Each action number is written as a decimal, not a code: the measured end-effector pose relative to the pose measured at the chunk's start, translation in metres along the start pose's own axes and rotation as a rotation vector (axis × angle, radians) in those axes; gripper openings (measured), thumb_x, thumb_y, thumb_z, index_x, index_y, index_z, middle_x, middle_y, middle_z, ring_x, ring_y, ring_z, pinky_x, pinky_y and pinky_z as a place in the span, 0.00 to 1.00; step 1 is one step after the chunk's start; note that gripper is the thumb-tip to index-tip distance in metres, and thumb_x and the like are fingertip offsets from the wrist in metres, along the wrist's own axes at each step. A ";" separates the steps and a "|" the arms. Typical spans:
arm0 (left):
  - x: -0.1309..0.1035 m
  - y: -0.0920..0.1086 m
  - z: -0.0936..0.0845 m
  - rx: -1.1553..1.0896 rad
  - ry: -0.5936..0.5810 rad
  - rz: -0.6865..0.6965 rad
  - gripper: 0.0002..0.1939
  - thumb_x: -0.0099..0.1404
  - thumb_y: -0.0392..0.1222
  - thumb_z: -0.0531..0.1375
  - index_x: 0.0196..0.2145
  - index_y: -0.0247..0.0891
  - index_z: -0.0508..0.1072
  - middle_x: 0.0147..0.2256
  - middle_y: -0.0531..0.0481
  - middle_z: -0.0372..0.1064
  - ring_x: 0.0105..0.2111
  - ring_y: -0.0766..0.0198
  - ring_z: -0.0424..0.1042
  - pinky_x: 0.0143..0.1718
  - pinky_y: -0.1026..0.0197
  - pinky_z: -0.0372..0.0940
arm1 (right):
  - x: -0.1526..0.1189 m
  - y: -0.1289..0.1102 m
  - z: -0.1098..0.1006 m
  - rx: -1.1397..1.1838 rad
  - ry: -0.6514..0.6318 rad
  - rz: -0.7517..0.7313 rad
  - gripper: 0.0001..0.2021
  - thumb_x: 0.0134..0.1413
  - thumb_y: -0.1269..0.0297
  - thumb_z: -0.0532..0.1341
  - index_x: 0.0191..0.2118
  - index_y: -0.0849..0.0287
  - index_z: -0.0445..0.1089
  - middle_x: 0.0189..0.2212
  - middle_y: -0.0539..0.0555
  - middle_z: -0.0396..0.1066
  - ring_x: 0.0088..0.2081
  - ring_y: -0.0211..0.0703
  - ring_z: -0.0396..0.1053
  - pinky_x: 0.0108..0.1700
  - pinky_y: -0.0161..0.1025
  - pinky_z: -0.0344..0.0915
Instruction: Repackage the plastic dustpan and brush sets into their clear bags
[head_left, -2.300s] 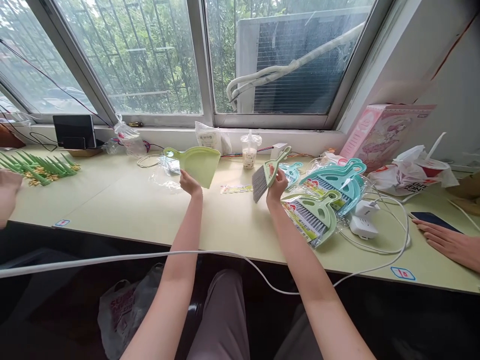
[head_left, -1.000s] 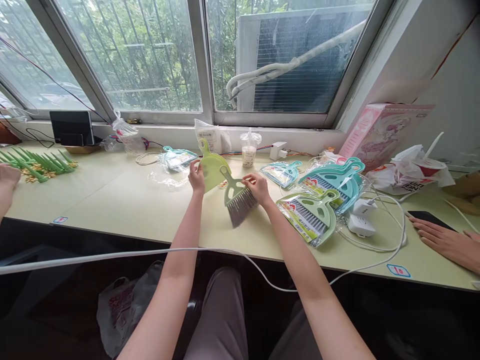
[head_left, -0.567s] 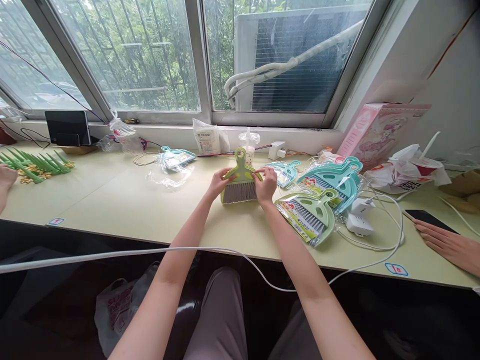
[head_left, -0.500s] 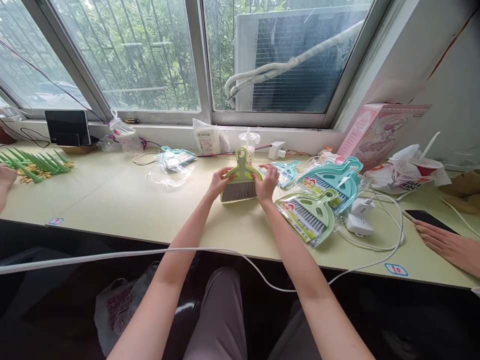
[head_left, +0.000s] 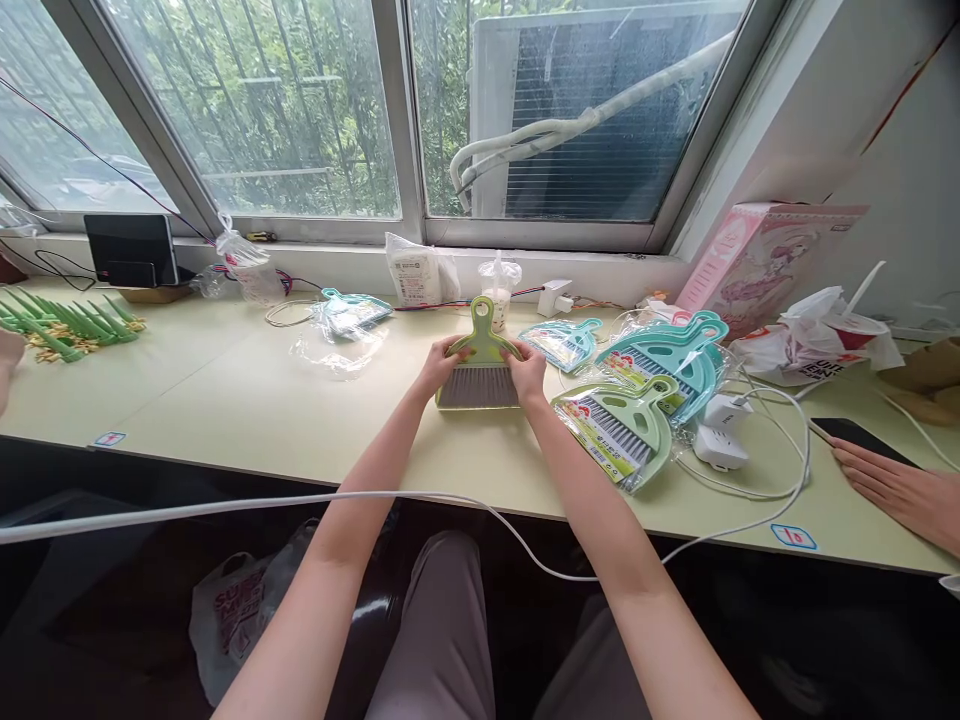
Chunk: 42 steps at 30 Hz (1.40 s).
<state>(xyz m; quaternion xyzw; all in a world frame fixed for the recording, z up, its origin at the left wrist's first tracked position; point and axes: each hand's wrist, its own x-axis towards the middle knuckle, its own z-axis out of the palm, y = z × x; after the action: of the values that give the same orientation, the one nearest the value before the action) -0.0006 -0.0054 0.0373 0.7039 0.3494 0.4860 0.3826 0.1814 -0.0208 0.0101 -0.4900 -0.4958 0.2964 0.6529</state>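
A green hand brush (head_left: 480, 384) with grey bristles lies against a matching green dustpan (head_left: 450, 407), their handles lined up and pointing toward the window. My left hand (head_left: 441, 366) is closed round the left side of the pair. On the opposite side, my right hand (head_left: 528, 371) grips the right edge. Just right of my right hand lies a wrapped green brush-and-dustpan set (head_left: 622, 430). Behind it are wrapped teal sets (head_left: 694, 365), and a smaller blue one (head_left: 562, 343) sits nearer the middle.
White chargers (head_left: 720, 446) and a looping white cable (head_left: 525, 548) lie right and in front. A drink cup (head_left: 498, 285) stands behind the brush. Another person's hand (head_left: 900, 490) rests by a phone (head_left: 859, 440). Green plastic stems (head_left: 71, 325) and a wrapped set (head_left: 352, 312) are leftward.
Brush and dustpan have come slightly down and left, and now look more squarely set between my hands. My right hand has moved lower along the edge.
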 end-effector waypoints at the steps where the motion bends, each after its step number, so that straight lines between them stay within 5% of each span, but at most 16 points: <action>1: 0.000 0.000 0.001 -0.005 0.003 0.000 0.23 0.59 0.54 0.63 0.45 0.34 0.78 0.38 0.46 0.76 0.40 0.56 0.72 0.42 0.57 0.65 | 0.000 -0.001 -0.001 -0.017 0.010 0.008 0.16 0.48 0.57 0.66 0.41 0.60 0.78 0.36 0.56 0.79 0.39 0.46 0.75 0.44 0.43 0.71; 8: 0.004 -0.011 0.001 -0.146 0.006 -0.074 0.26 0.56 0.57 0.65 0.43 0.33 0.78 0.39 0.44 0.77 0.40 0.56 0.73 0.42 0.57 0.66 | 0.000 -0.002 0.000 -0.118 -0.083 0.027 0.15 0.55 0.57 0.64 0.46 0.59 0.75 0.44 0.56 0.78 0.47 0.47 0.74 0.52 0.44 0.68; 13: 0.012 -0.030 -0.012 -0.294 0.140 -0.198 0.28 0.48 0.57 0.70 0.41 0.34 0.79 0.37 0.46 0.77 0.37 0.57 0.74 0.40 0.59 0.65 | -0.004 -0.024 -0.012 -0.339 -0.044 -0.110 0.22 0.61 0.53 0.60 0.58 0.57 0.67 0.58 0.59 0.69 0.59 0.49 0.65 0.60 0.46 0.61; 18: 0.015 -0.046 -0.025 -0.327 0.192 -0.268 0.28 0.46 0.57 0.71 0.40 0.35 0.80 0.35 0.46 0.77 0.35 0.59 0.73 0.37 0.61 0.64 | -0.018 -0.066 -0.107 -0.799 -0.006 0.013 0.16 0.64 0.53 0.55 0.44 0.55 0.76 0.44 0.56 0.77 0.42 0.47 0.74 0.47 0.43 0.66; 21: 0.017 -0.050 -0.025 -0.317 0.194 -0.271 0.26 0.46 0.57 0.71 0.37 0.35 0.80 0.34 0.46 0.77 0.34 0.60 0.72 0.37 0.61 0.63 | -0.032 -0.080 -0.175 -1.219 0.075 0.230 0.19 0.63 0.49 0.56 0.38 0.57 0.78 0.38 0.61 0.77 0.43 0.54 0.73 0.46 0.45 0.64; 24: 0.019 -0.051 -0.022 -0.301 0.193 -0.273 0.24 0.46 0.56 0.71 0.35 0.34 0.80 0.33 0.46 0.76 0.33 0.61 0.72 0.36 0.62 0.62 | -0.047 -0.081 -0.212 -1.405 -0.031 0.319 0.20 0.60 0.45 0.58 0.39 0.57 0.77 0.43 0.62 0.75 0.48 0.57 0.72 0.47 0.47 0.63; 29: 0.017 -0.050 -0.021 -0.303 0.200 -0.267 0.21 0.46 0.54 0.70 0.33 0.33 0.80 0.32 0.45 0.76 0.33 0.59 0.71 0.36 0.61 0.62 | -0.049 -0.070 -0.219 -1.515 -0.006 0.314 0.24 0.60 0.51 0.60 0.56 0.61 0.66 0.47 0.67 0.73 0.51 0.58 0.71 0.47 0.48 0.64; 34: 0.014 -0.050 -0.022 -0.299 0.224 -0.277 0.19 0.47 0.52 0.69 0.32 0.34 0.79 0.31 0.46 0.75 0.33 0.59 0.71 0.37 0.60 0.62 | -0.035 -0.059 -0.222 -1.402 -0.055 0.342 0.21 0.55 0.59 0.65 0.54 0.56 0.67 0.41 0.58 0.77 0.50 0.55 0.71 0.47 0.45 0.63; 42: 0.016 -0.055 -0.023 -0.278 0.209 -0.291 0.21 0.46 0.54 0.69 0.32 0.34 0.78 0.31 0.46 0.74 0.33 0.59 0.70 0.37 0.59 0.60 | -0.024 -0.053 -0.223 -1.281 0.274 0.119 0.14 0.53 0.65 0.59 0.47 0.57 0.66 0.34 0.57 0.75 0.39 0.52 0.70 0.41 0.44 0.62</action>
<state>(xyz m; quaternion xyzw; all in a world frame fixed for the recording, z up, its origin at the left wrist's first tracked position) -0.0245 0.0386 0.0012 0.5323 0.4144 0.5397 0.5037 0.3769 -0.1370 0.0450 -0.8415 -0.4588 -0.0868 0.2718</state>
